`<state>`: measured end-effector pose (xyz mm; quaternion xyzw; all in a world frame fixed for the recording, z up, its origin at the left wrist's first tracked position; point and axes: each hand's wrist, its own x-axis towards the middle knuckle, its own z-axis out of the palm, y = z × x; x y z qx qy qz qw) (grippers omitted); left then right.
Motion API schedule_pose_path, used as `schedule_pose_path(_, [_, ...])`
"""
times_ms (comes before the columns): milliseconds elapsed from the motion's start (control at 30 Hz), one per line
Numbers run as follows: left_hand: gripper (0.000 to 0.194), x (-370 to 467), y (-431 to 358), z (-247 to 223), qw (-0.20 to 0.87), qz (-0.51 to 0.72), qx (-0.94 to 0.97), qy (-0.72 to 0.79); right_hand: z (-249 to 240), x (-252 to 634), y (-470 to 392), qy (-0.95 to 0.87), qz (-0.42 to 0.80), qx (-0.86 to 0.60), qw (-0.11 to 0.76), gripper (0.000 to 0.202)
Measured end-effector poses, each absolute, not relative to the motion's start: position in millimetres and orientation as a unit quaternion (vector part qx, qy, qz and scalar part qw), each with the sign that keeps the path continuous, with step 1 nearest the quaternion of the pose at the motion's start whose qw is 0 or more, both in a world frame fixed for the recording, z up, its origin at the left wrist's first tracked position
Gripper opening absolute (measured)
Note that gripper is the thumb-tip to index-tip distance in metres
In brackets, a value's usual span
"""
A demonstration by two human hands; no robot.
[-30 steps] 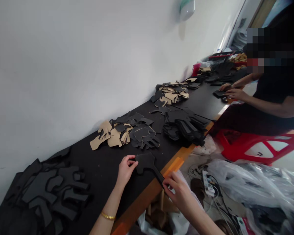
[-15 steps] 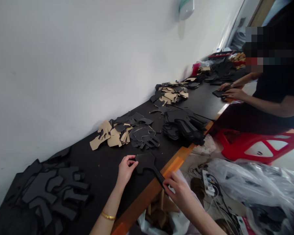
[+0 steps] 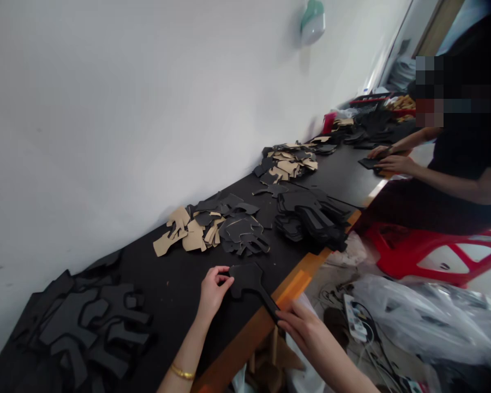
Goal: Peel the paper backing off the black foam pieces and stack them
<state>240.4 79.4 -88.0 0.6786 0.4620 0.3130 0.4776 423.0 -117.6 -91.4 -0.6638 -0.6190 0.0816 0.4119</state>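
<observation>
Between my hands lies a flat black cut-out piece with a broad head and a narrow strip, reaching over the table's front edge. My left hand pinches the left side of its broad head between thumb and fingers. At the end of the narrow strip, my right hand grips it with thumb and fingers, just past the orange edge strip. Beyond my hands is a pile of black and tan cut pieces. A stack of black cut-outs lies to the right of that pile.
Dark cut-outs are heaped on the black table at left, against the white wall. A co-worker works farther along. A red stool, power strip and clear plastic bags are at right.
The whole view has shifted slightly, with things sitting a little lower and to the right. Both hands keep hold of the black cut-out piece; the right fingers have closed nearer together.
</observation>
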Motion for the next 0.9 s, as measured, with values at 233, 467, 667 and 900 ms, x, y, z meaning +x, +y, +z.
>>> schedule_pose_path(233, [0.028, 241.3, 80.8, -91.7, 0.462, 0.332, 0.688, 0.451, -83.4, 396.2, -54.9, -0.704, 0.024, -0.639, 0.309, 0.037])
schedule_pose_path(467, [0.027, 241.5, 85.9, -91.9, 0.457, 0.325, 0.702, 0.439, -108.5, 387.9, -7.0, -0.742, 0.011, -0.628, 0.235, 0.058])
schedule_pose_path(667, [0.026, 236.6, 98.2, -71.3, 0.517, 0.236, 0.697, 0.438, -110.2, 390.3, -11.4, -0.744, 0.012, -0.622, 0.244, 0.063])
schedule_pose_path(900, [0.030, 234.4, 122.9, -53.1, 0.531, 0.114, 0.696, 0.469, -108.4, 389.4, -9.8, -0.749, 0.036, -0.617, 0.240, 0.064])
